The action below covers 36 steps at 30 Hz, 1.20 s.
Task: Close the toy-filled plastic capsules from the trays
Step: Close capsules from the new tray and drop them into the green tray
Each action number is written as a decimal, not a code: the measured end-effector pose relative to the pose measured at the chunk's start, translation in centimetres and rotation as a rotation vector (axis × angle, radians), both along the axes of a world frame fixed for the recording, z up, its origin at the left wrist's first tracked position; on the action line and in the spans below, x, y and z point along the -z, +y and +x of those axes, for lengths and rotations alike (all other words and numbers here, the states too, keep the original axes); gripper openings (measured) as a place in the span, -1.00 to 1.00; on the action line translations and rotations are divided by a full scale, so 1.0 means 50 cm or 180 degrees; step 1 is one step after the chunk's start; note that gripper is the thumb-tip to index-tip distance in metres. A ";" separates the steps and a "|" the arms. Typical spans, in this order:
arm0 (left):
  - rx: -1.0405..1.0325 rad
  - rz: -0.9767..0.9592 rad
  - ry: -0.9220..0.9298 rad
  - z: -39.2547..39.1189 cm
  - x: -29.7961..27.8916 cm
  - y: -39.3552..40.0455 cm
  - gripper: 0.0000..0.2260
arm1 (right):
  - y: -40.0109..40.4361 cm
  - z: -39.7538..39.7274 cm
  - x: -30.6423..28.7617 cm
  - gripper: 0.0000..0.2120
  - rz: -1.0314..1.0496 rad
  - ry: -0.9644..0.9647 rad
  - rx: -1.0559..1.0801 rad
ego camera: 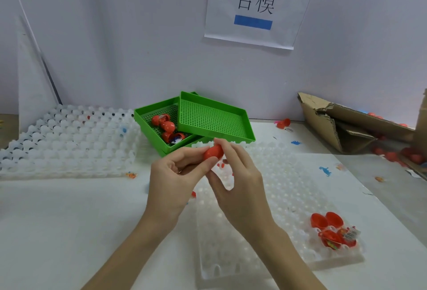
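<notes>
Red capsule (213, 153) pinched between left hand (173, 174) and right hand (235, 174) above the near white tray (272, 197); if squeezed crooked, likely to pop open or slip onto the counter (69, 220).

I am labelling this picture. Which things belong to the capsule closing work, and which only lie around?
Job: red capsule held by left hand and right hand; open capsules; white tray; green tray.
Lying about: cardboard box; wall sign; blue toy.
</notes>
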State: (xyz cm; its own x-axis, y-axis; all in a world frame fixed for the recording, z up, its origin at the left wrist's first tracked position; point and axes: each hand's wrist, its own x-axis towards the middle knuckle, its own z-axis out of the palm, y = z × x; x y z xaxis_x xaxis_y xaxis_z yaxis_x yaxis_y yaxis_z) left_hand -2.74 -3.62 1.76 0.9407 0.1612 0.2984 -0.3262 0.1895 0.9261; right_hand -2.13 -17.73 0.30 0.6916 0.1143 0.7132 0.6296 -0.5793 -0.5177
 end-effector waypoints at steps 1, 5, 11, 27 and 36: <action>-0.0011 0.0026 0.0037 -0.002 0.000 -0.003 -0.76 | 0.003 -0.001 0.002 -0.50 0.0019 -0.0016 0.0120; 0.0106 -0.0004 0.0163 -0.008 -0.001 -0.012 -0.74 | -0.002 -0.003 0.008 -0.54 0.0020 -0.0107 0.0336; 0.0046 0.0175 0.0618 -0.011 -0.007 -0.006 -0.64 | 0.002 0.000 0.007 -0.53 -0.0198 -0.0049 0.0010; 0.0020 0.0045 0.0557 -0.015 -0.012 -0.011 -0.80 | -0.008 0.007 0.003 -0.59 0.0061 -0.0062 0.0390; -0.0076 0.0030 0.0284 -0.015 -0.011 -0.014 -0.75 | -0.008 0.005 -0.002 -0.68 0.0033 -0.0076 0.0140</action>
State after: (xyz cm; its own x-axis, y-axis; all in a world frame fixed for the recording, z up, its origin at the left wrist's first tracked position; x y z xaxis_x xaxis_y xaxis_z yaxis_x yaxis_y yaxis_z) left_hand -3.49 -4.32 2.30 0.9596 0.1813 0.2153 -0.2467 0.1738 0.9534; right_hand -1.87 -18.11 0.42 0.6786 0.0768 0.7305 0.6159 -0.6013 -0.5090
